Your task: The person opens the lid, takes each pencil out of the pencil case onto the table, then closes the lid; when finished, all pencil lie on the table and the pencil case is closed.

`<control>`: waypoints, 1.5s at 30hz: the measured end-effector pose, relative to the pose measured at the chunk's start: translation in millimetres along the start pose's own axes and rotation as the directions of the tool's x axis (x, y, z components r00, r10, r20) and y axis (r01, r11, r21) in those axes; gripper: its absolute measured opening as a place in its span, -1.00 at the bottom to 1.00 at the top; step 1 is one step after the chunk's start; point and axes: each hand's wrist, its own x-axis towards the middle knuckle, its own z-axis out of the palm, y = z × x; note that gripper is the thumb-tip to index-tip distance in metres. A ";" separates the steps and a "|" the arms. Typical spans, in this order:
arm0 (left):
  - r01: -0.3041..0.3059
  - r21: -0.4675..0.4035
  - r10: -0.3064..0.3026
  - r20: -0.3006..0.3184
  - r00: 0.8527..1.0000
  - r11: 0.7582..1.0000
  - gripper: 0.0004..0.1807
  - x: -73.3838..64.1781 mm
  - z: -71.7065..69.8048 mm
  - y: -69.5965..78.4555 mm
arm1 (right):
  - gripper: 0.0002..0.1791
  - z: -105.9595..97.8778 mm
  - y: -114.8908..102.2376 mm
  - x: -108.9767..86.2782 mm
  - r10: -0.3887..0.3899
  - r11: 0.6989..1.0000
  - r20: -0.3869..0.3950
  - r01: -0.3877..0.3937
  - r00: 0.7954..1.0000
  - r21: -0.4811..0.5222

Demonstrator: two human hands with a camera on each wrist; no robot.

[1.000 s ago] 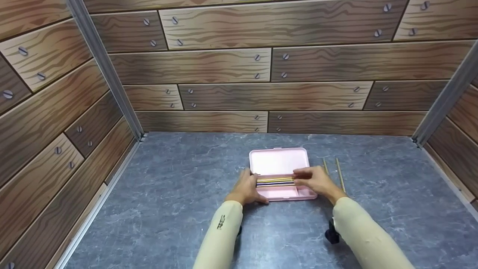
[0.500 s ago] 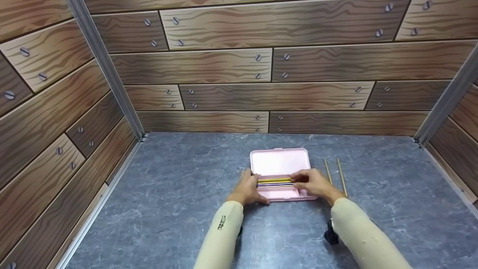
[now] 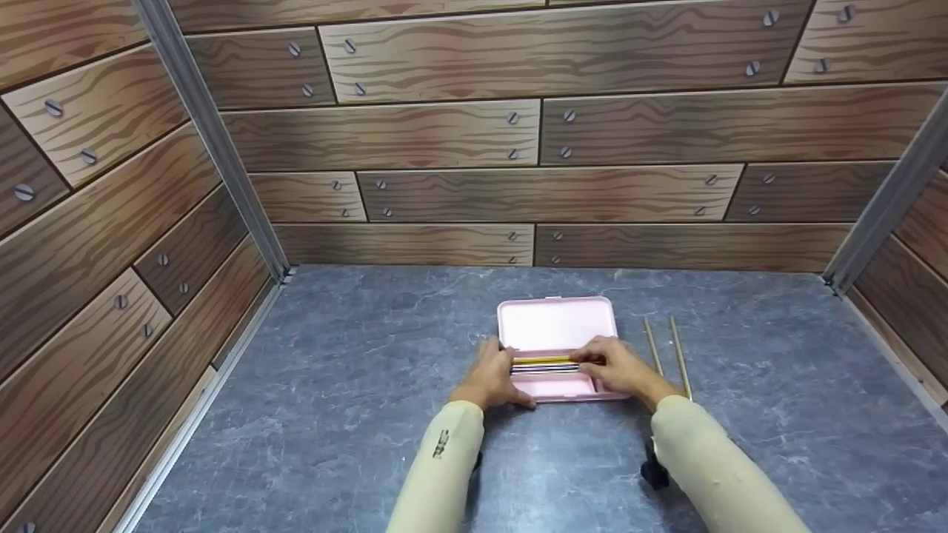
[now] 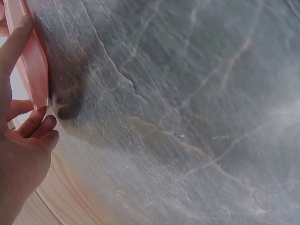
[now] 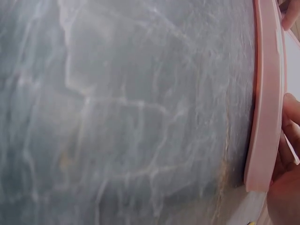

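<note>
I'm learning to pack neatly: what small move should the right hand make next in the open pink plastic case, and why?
Probably gently press the thin yellow stick level with the dark and silvery sticks beside it: the right hand's fingertips already cover their right part, and the left hand grips the left side of the open pink plastic case.

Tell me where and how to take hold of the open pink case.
Best grip the base by its two short end walls, one hand from the left, one from the right. The right wall shows a long, smooth face; the left hand spans the left one. The lid lies folded back and would likely swing; gripping both ends should keep the sticks level.
</note>
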 end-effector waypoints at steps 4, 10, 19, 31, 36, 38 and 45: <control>0.008 -0.011 -0.008 0.001 1.000 1.000 -0.05 0.6 -1.4 0.9 | -0.78 0.1 -0.6 1.0 -0.021 1.000 0.011 0.021 1.000 -0.016; -0.016 0.001 0.016 -0.012 1.000 1.000 -0.05 -0.3 -2.2 -2.4 | -0.76 1.6 -1.9 0.9 -0.037 0.998 0.014 0.038 0.999 -0.054; -0.017 0.012 0.017 -0.013 1.000 1.000 -0.03 -0.2 -1.9 -1.0 | -0.81 4.2 -2.0 -2.7 -0.065 0.995 -0.032 0.062 0.997 -0.077; -0.054 0.010 0.054 -0.036 0.998 0.998 -0.10 -2.1 2.5 -3.3 | -0.78 5.4 1.3 -8.4 -0.071 0.989 -0.027 0.067 0.997 -0.128; -0.063 0.018 0.063 -0.035 0.997 0.998 -0.10 -2.4 2.9 -4.1 | -0.83 4.7 2.1 -6.9 -0.044 0.995 -0.024 0.042 0.999 -0.094; -0.062 0.018 0.062 -0.029 0.998 0.998 -0.07 -2.3 3.0 -4.2 | -0.84 4.2 2.8 -6.3 -0.056 0.996 -0.021 0.054 0.998 -0.077; -0.058 0.001 0.058 -0.025 0.998 0.998 -0.06 -3.2 1.9 -3.4 | -0.86 2.9 4.0 -6.9 -0.092 0.996 -0.023 0.091 0.996 -0.023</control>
